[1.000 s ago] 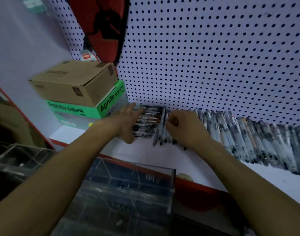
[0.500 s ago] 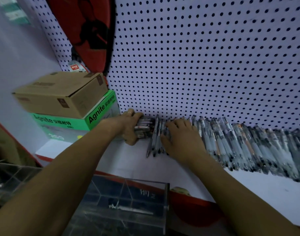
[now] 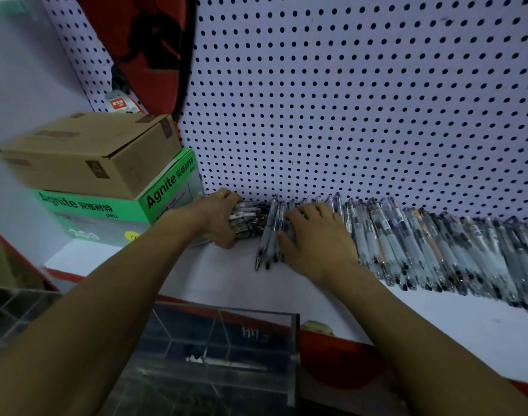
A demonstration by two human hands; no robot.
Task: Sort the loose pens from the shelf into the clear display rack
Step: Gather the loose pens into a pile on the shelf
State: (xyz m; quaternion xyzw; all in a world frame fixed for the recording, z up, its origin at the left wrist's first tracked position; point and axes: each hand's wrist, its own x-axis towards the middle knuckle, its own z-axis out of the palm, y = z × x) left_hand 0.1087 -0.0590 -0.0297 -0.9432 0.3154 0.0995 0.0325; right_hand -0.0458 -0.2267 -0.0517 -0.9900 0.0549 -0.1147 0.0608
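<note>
Nearest you, below the shelf's red edge, the clear display rack [image 3: 223, 349] waits with its compartments showing no pens that can be made out through the dim acrylic. Beyond it, on the white shelf [image 3: 196, 274], your left hand [image 3: 217, 219] curls its fingers and thumb round a bundle of pens [image 3: 246, 217] lying crosswise, its grip clamped on them. Just beside it, your right hand [image 3: 315, 235] lies flat, fingers straight, pressing on a few loose pens [image 3: 270, 235] at the end of the long row of pens [image 3: 436, 247] that runs rightward along the pegboard [image 3: 346, 100]. Farther left stand a cardboard box [image 3: 88, 151] on a green box [image 3: 106, 211]. Judged from here, the pens are light, stiff and smooth-barrelled, prone to roll and slip; take them round mid-barrel, in a snug bunch.
</note>
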